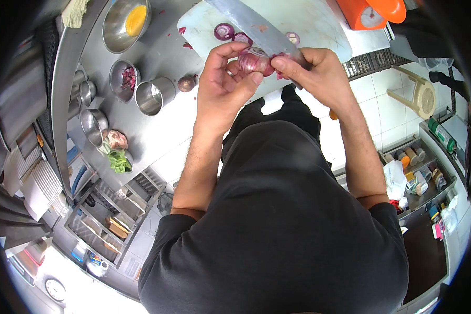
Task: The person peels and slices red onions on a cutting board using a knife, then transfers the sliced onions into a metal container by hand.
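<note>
My left hand (222, 83) is closed around a cut red onion (254, 62), its pale ringed face turned up. A large knife (256, 26) is gripped in my right hand (319, 73), the broad blade pointing up and to the left. The right thumb presses at the onion's side, by a bit of purple skin. Both hands are raised over the near edge of a white cutting board (314, 26). Sliced onion rings (224, 31) lie on the board behind the onion, and a smaller piece (292, 38) lies right of the blade.
On the steel counter at left stand a bowl with something yellow (136, 21), a bowl of purple scraps (128, 78) and a steel pot (154, 96). A whole onion (186, 83) sits near my left wrist. Leafy greens (119, 161) lie farther left. An orange scale (358, 15) stands at right.
</note>
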{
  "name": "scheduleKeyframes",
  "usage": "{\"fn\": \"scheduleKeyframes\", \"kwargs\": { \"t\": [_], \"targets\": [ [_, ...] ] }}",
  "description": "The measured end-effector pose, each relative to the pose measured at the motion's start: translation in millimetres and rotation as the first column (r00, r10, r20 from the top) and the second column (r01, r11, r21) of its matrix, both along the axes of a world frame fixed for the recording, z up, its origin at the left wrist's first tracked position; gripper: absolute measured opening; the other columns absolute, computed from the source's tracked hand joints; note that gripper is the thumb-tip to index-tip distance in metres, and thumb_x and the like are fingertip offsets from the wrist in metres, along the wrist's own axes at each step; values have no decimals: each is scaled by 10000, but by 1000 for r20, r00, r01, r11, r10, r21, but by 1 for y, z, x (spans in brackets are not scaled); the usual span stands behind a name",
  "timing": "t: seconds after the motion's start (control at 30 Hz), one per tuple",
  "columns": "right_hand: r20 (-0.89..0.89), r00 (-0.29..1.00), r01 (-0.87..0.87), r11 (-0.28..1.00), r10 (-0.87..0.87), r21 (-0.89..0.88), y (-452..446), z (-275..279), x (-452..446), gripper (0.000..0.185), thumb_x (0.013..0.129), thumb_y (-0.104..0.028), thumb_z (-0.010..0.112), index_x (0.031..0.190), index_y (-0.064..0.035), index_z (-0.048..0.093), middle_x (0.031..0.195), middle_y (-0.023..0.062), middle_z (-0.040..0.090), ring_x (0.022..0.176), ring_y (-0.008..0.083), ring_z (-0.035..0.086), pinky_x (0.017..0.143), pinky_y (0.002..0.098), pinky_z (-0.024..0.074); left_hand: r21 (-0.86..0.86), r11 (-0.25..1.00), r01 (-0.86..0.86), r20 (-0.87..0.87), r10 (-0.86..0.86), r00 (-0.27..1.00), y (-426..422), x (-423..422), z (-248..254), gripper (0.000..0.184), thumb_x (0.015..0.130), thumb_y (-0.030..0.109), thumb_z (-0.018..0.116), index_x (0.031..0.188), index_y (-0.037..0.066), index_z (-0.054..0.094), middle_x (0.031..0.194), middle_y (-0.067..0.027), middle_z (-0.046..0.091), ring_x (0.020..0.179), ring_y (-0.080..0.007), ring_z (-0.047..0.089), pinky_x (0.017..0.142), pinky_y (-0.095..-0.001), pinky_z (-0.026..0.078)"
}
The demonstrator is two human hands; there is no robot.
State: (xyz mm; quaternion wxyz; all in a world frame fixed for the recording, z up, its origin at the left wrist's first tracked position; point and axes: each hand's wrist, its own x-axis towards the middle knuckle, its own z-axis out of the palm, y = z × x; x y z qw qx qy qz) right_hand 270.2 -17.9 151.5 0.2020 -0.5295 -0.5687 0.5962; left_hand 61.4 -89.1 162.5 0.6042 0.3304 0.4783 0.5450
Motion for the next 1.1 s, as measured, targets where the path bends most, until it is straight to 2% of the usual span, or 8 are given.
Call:
{"fn": "scheduleKeyframes", "kwargs": {
  "t": [0.17, 0.37, 0.57, 0.67, 0.77, 0.87, 0.97, 1.1],
  "targets": [
    [-92, 996, 1, 998, -7, -67, -2, 3, 2, 565, 868, -509, 906, 665, -18, 715, 565, -25, 594, 548, 26, 461, 498, 267, 331, -3, 1000, -31, -3, 31, 1000, -3, 3, -4, 550, 938, -48, 764, 1423, -4, 508, 1257, -98, 665, 1140, -166, 661, 1014, -333, 548],
    [-93, 996, 3, 999, -6, -37, -6, 7, 4, 533, 868, -484, 912, 687, -16, 734, 580, -17, 613, 557, 28, 492, 512, 250, 352, 3, 999, -36, -66, 36, 997, -6, 3, -10, 491, 993, 58, 741, 1434, 4, 531, 1283, -126, 646, 1156, -237, 686, 1047, -430, 564],
    [-158, 985, 53, 996, -65, -74, -9, 15, 7, 517, 877, -473, 905, 697, -15, 745, 582, -20, 606, 562, 24, 489, 508, 246, 339, -67, 995, -73, -3, 73, 997, -3, 4, -3, 431, 1046, 110, 640, 1443, -11, 522, 1325, -158, 663, 1189, -282, 687, 1063, -456, 557],
    [-111, 992, 53, 996, -60, -67, -8, 9, 13, 517, 880, -476, 901, 697, -16, 751, 572, -21, 604, 553, 22, 488, 504, 242, 338, -99, 991, -90, 41, 94, 995, -2, 3, -2, 451, 1053, 167, 611, 1444, -35, 514, 1338, -179, 669, 1204, -310, 687, 1086, -483, 548],
    [-33, 998, 47, 998, -48, -39, -8, -1, 14, 523, 865, -479, 911, 695, -9, 758, 561, -11, 616, 541, 26, 502, 499, 245, 356, -117, 991, -69, 246, 96, 965, -2, -3, -6, 439, 1043, 93, 611, 1445, -45, 501, 1369, -193, 636, 1206, -315, 686, 1087, -483, 556],
    [91, 996, -21, 1000, 22, -5, -9, 4, 14, 452, 915, -457, 868, 814, -22, 795, 634, -31, 642, 593, 34, 512, 537, 246, 381, -152, 986, -74, 310, 119, 943, -1, -3, -5, 448, 1047, 155, 602, 1424, -60, 491, 1333, -218, 661, 1200, -361, 695, 1099, -507, 546],
    [79, 997, 17, 997, -23, 77, -9, 7, 10, 560, 829, -537, 917, 719, -4, 784, 563, 28, 654, 511, 61, 534, 486, 284, 386, -174, 983, -66, 329, 121, 936, 1, -2, -4, 464, 1045, 192, 598, 1411, -67, 478, 1313, -223, 667, 1206, -385, 693, 1105, -521, 543],
    [154, 988, -39, 993, 22, 108, -7, 9, 10, 487, 888, -472, 889, 774, -11, 779, 581, -17, 609, 561, 45, 493, 516, 268, 380, -161, 986, -33, 390, 94, 916, 0, -5, -8, 442, 1051, 191, 575, 1397, -67, 478, 1318, -226, 659, 1208, -387, 693, 1113, -534, 539]
  ]
}}
